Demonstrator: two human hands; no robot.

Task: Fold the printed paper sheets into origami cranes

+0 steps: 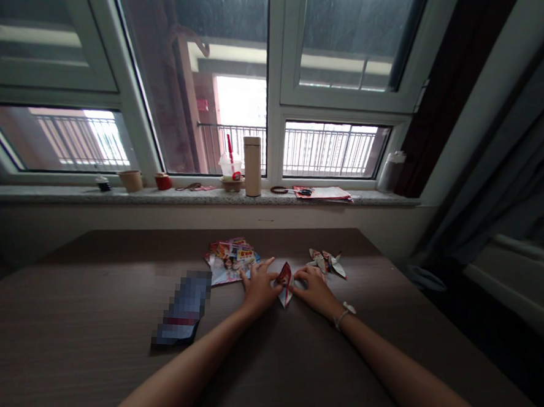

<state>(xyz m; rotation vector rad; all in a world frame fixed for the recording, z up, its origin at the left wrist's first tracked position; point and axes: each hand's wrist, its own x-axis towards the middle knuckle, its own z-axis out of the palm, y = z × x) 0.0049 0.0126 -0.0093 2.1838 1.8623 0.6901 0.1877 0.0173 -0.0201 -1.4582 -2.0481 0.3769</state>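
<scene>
A small piece of folded paper (286,278), red and white with pointed ends, stands between my hands on the table. My left hand (261,289) grips its left side at the thumb, while some of the other fingers stretch forward toward the printed sheets. From the opposite side, my right hand (312,286) pinches the paper with curled fingers; a bracelet circles that wrist. The exact finger contacts are small and partly hidden. Just beyond my right hand lie several folded paper pieces (330,263), white with printed patches. A stack of colourful printed sheets (232,262) rests beyond my left hand.
A phone-like device (182,311), its screen pixelated, lies left of my left forearm on the brown table (86,302). Along the windowsill (198,196) stand a beige flask (252,165), a plastic cup with a red straw (230,166), scissors (304,192) on papers, and a grey bottle (391,172).
</scene>
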